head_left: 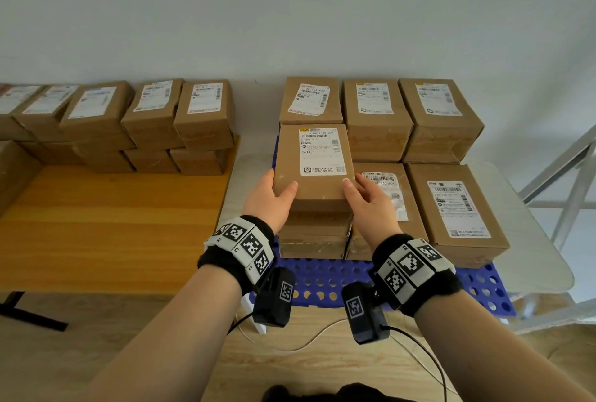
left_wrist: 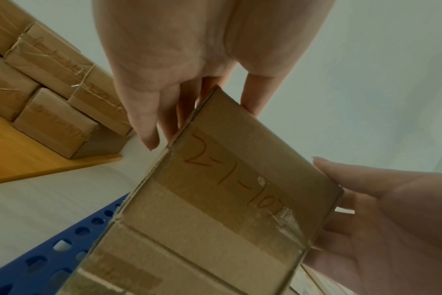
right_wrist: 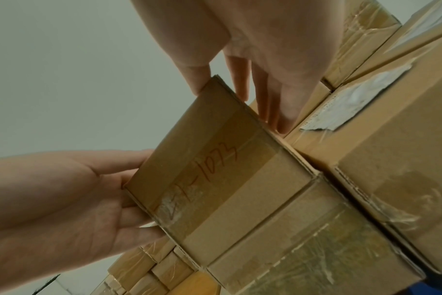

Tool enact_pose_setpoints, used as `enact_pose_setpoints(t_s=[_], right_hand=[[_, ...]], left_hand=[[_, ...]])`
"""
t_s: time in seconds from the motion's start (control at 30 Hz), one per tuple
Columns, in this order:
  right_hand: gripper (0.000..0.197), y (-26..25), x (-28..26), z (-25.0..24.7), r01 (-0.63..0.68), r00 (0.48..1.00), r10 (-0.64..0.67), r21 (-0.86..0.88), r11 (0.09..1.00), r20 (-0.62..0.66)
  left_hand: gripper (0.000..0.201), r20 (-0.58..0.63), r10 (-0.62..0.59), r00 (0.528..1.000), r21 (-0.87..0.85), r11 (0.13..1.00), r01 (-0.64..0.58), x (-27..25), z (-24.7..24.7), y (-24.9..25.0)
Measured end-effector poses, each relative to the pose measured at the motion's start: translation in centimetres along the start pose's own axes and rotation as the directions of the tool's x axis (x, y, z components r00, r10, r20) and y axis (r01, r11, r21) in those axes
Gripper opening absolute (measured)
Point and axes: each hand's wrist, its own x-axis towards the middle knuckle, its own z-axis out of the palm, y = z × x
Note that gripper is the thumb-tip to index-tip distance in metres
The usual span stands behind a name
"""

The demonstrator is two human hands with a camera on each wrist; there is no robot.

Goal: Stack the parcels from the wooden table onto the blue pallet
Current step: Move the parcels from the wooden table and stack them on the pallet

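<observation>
A brown cardboard parcel (head_left: 314, 163) with a white shipping label is held from both sides. My left hand (head_left: 280, 189) grips its left near corner, thumb on top and fingers down the side. My right hand (head_left: 358, 190) grips the right near corner the same way. The parcel (left_wrist: 227, 189) is on or just above a stack of two parcels (head_left: 314, 230) at the front left of the blue pallet (head_left: 322, 279); I cannot tell whether there is a gap. Red handwriting marks the parcel's near end (right_wrist: 215, 169). Several more parcels (head_left: 145, 124) stand in two layers on the wooden table (head_left: 113, 224).
Other parcels fill the pallet: a tall back row (head_left: 377, 118) and lower ones at the front right (head_left: 454, 208), tight against my right hand's fingers (right_wrist: 278, 111). A white wall stands behind. A metal frame (head_left: 564, 182) is at the right and cables (head_left: 306, 343) lie on the floor.
</observation>
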Motion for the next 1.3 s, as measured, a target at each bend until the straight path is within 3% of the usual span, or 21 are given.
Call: enact_pose_setpoints(t_s=[0.33, 0.53, 0.7, 0.87, 1.3], right_hand=[[0.054, -1.1, -0.3, -1.1, 0.027, 0.999, -0.027, -0.015, 1.000, -0.030], [0.040, -2.5, -1.6, -0.6, 0.282, 0.955, -0.291, -0.141, 0.949, -0.048], [0.033, -3.3, -3.5, 2.3, 0.442, 0.897, -0.437, -0.166, 0.881, 0.071], [0.031, -4.5, -5.9, 7.7, 0.506, 0.858, -0.474, -0.166, 0.846, 0.199], [0.025, -9.0, -16.1, 31.3, 0.513, 0.803, -0.465, -0.036, 0.858, 0.372]], left_hand=[[0.065, -0.120, -0.035, 0.992, 0.037, 0.999, 0.040, -1.1, -0.2, 0.5], [0.064, -0.269, 0.019, 0.963, 0.064, 0.998, -0.002, -2.9, -0.7, -0.1], [0.051, -0.422, 0.048, 0.905, 0.055, 0.998, -0.027, -6.0, -3.2, -0.8], [0.028, -0.534, 0.054, 0.844, -0.020, 0.997, -0.077, -8.8, -8.0, -3.3], [0.028, -0.640, 0.042, 0.767, 0.057, 0.998, -0.007, -13.8, -29.5, -17.7]])
